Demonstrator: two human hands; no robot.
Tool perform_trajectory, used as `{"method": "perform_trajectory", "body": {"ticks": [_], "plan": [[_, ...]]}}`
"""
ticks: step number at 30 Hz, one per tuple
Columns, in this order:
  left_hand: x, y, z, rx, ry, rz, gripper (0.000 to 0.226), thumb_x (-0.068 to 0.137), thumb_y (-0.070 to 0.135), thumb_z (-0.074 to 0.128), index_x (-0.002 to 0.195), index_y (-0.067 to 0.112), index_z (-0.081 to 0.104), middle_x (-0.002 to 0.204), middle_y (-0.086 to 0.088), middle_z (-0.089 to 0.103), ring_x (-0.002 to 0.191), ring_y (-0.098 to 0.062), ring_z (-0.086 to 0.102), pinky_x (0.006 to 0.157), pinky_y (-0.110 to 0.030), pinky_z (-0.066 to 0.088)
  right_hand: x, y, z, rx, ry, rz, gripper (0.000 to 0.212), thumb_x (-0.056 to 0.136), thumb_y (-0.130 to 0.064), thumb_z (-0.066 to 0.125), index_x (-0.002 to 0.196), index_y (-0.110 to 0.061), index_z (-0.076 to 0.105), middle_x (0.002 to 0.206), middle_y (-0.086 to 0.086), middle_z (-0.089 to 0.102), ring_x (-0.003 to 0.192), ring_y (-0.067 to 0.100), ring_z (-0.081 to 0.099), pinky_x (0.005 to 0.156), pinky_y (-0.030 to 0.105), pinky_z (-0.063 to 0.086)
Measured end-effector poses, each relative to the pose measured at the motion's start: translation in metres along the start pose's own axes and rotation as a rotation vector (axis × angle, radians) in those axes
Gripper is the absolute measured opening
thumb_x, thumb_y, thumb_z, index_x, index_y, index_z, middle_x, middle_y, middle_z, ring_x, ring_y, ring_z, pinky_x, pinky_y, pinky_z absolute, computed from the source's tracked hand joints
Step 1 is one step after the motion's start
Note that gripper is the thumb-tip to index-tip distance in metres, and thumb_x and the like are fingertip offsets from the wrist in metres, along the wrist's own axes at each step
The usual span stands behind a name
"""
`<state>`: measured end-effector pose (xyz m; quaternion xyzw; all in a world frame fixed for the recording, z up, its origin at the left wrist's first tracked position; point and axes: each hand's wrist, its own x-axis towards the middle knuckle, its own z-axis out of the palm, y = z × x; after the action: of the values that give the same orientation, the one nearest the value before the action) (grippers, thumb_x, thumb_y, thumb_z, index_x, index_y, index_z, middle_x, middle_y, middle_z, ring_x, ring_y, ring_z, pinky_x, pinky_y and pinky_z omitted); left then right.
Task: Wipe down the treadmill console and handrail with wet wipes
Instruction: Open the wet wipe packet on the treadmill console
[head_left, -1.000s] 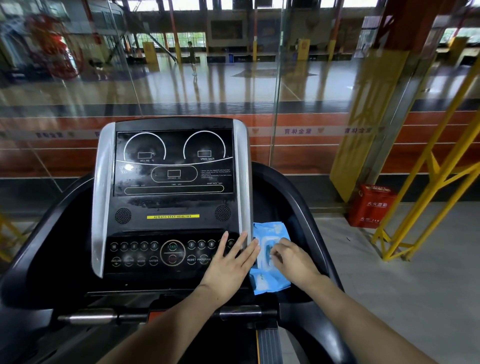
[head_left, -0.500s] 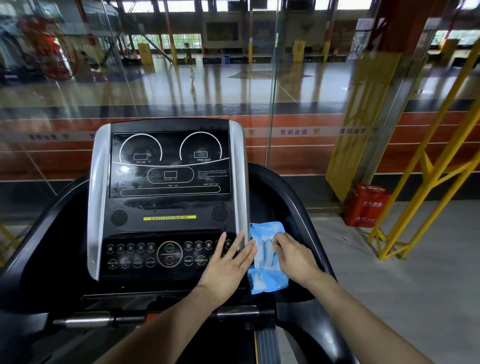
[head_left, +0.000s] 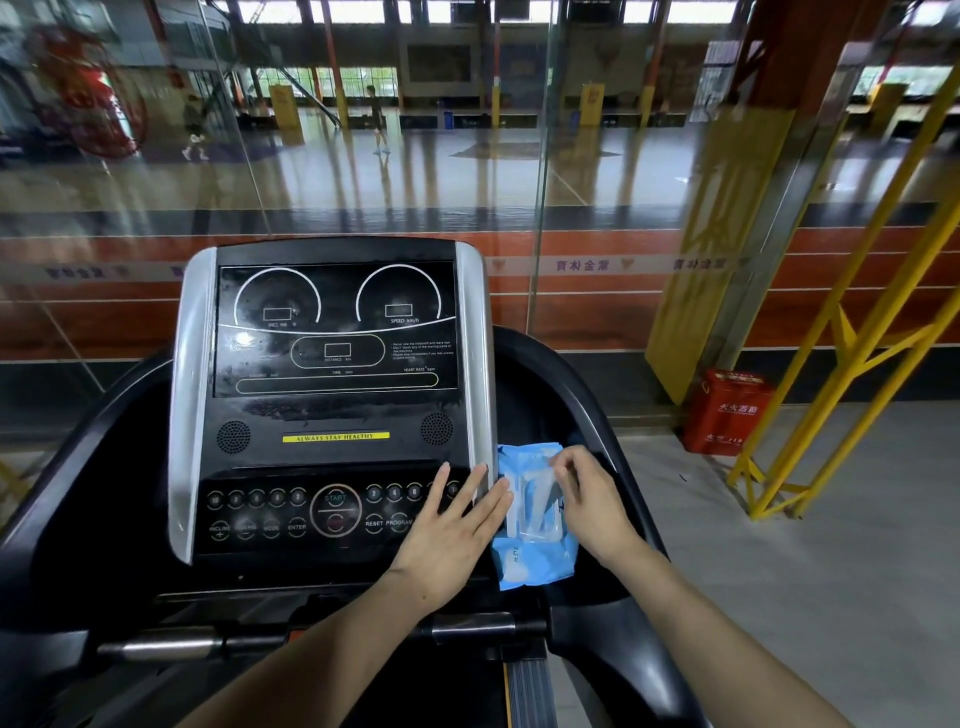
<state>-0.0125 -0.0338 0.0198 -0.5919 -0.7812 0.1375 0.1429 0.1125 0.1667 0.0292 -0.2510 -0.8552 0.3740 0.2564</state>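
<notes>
The treadmill console (head_left: 332, 332) stands in front of me, black with silver side strips and a dark display. Beside its lower right corner, a blue wet wipes pack (head_left: 535, 569) lies in the black side tray. My left hand (head_left: 452, 535) lies flat over the button panel's right end, fingers spread, with the fingertips at the pack's left edge. My right hand (head_left: 592, 504) is over the pack, its fingertips pinching the clear flap and lifting it toward the pack's far end. A silver and black handrail bar (head_left: 166, 647) runs below the console.
The black side arm (head_left: 587, 410) curves round the tray on the right. A glass wall (head_left: 540, 208) stands behind the treadmill. On the floor at right are a red box (head_left: 724, 413) and a yellow metal frame (head_left: 852, 364).
My right hand has moved from the middle of the pack toward its far end, peeling the flap up. My left hand has stayed flat in place.
</notes>
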Motion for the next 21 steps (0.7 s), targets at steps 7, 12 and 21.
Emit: {"method": "perform_trajectory", "body": {"ticks": [7,12,21], "plan": [[0.000,0.000,0.003,-0.003,0.026,0.003,0.087,0.100,0.009,0.037,0.159,0.011,-0.027,0.169,-0.009,-0.031,0.151,-0.041,-0.036,0.118,-0.071,-0.017,0.002,-0.016,-0.020,0.439,0.062,0.051,0.015,0.112,-0.018,0.041,0.098,-0.017,0.046,0.105,0.006,0.075,0.103,0.027,0.070,0.089,0.037,0.053],[0.000,0.001,0.005,0.006,0.022,0.002,0.087,0.100,0.011,0.038,0.159,0.010,-0.027,0.169,-0.010,-0.031,0.151,-0.042,-0.035,0.118,-0.072,-0.018,0.004,-0.028,-0.034,0.568,0.098,0.015,0.013,0.113,-0.019,0.039,0.101,-0.018,0.045,0.083,0.006,0.058,0.079,0.024,0.063,0.086,0.048,0.057],[0.002,0.003,0.010,0.008,0.029,-0.010,0.090,0.101,0.016,0.044,0.160,0.010,-0.024,0.170,-0.011,-0.029,0.151,-0.042,-0.035,0.118,-0.072,-0.016,-0.015,-0.006,-0.013,-0.585,-0.403,-0.023,0.047,0.084,-0.069,0.065,0.114,-0.040,0.044,0.106,-0.013,0.065,0.081,0.014,0.059,0.074,0.034,0.042]]}}
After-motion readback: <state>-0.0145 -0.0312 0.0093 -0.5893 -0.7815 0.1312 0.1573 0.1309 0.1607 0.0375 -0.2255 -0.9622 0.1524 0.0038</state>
